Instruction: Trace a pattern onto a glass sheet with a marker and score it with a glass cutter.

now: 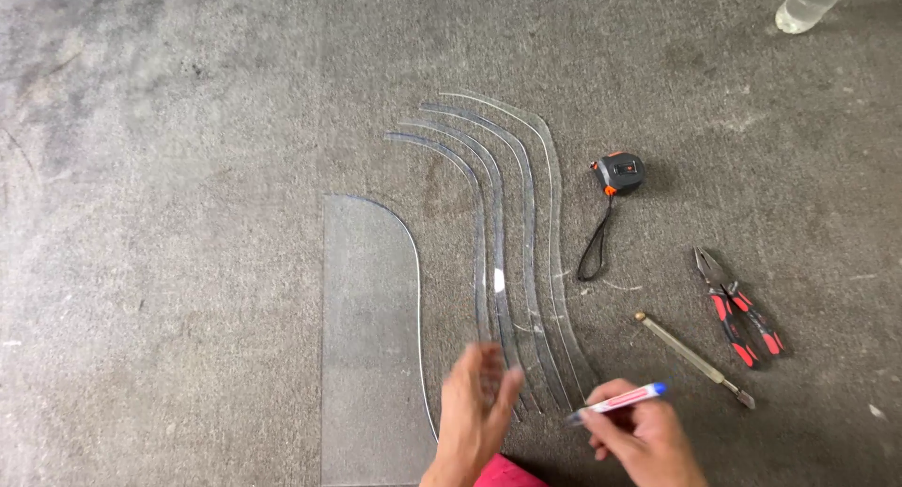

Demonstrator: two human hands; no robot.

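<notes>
Marking was underway: right hand [648,440] fingers clamped a marker [615,401] beside the curved glass strips [507,252], left hand [474,412] fingers together steadying them; next needs a steady tip.

One head-worn camera looks almost straight down on the grey worktop [169,262]. It sits fairly high. Only the worktop's top-left corner shows.
</notes>
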